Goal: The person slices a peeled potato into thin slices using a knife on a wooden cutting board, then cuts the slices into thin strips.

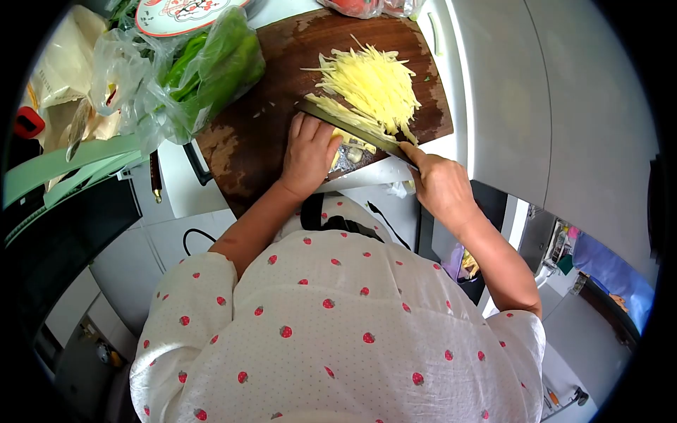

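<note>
A kitchen knife [356,130] lies slantwise over the dark wooden cutting board [282,49], its handle in the closed grip of my right hand [443,185]. Beside the blade, my left hand [309,154] presses down with bent fingers on pale yellow potato slices [358,142], mostly covered by the hand and the knife. Beyond the blade is a heap of thin potato shreds [374,83], with some shreds lying right along the blade's far side. Under the slices near my thumb, something shiny [345,163] shows; I cannot make out what it is.
Left of the board, green peppers [218,67] sit in a clear plastic bag, behind them a decorated plate [187,14]. A bag with red contents [360,5] stands at the back. A grey cabinet [501,92] rises on the right. A bin [465,271] is below.
</note>
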Tool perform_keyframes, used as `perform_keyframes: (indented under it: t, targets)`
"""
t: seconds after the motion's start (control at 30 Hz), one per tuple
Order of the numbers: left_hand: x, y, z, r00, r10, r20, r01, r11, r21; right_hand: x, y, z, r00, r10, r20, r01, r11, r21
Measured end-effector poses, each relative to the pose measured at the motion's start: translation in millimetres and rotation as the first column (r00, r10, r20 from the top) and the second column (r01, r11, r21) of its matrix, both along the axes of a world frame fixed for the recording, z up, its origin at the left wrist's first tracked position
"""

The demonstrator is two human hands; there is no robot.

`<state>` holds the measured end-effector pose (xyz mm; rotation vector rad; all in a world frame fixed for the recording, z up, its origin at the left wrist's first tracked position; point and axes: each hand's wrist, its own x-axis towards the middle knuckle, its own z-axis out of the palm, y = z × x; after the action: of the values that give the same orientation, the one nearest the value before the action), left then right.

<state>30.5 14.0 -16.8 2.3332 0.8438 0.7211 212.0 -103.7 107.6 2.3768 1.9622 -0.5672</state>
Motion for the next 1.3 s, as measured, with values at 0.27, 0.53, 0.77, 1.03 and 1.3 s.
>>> perform_keyframes:
  t: [0.27,0.53,0.77,1.03,1.3]
  targets:
    - [0,1,-1,1.000,-0.004,0.030,0.003,1.000,0.015,-12,33,-29,0.997,-0.052,0.049,0.057,0.991,-0.119]
    - [2,2,3,0.991,-0.006,0.130,0.002,1.000,0.026,-6,28,-23,0.992,-0.088,-0.086,0.091,0.995,0.036]
    - [1,1,4,0.997,0.007,0.079,-0.010,0.999,0.039,-7,23,-16,0.997,-0.074,0.000,0.073,0.986,-0.151]
    - [3,2,4,0.989,-0.010,0.149,0.008,1.000,0.013,-3,41,-34,0.988,-0.123,-0.091,0.122,0.992,-0.018]
    - [1,1,4,0.993,0.015,0.116,-0.021,0.999,0.050,-2,12,-9,0.997,-0.082,-0.005,0.080,0.986,-0.146]
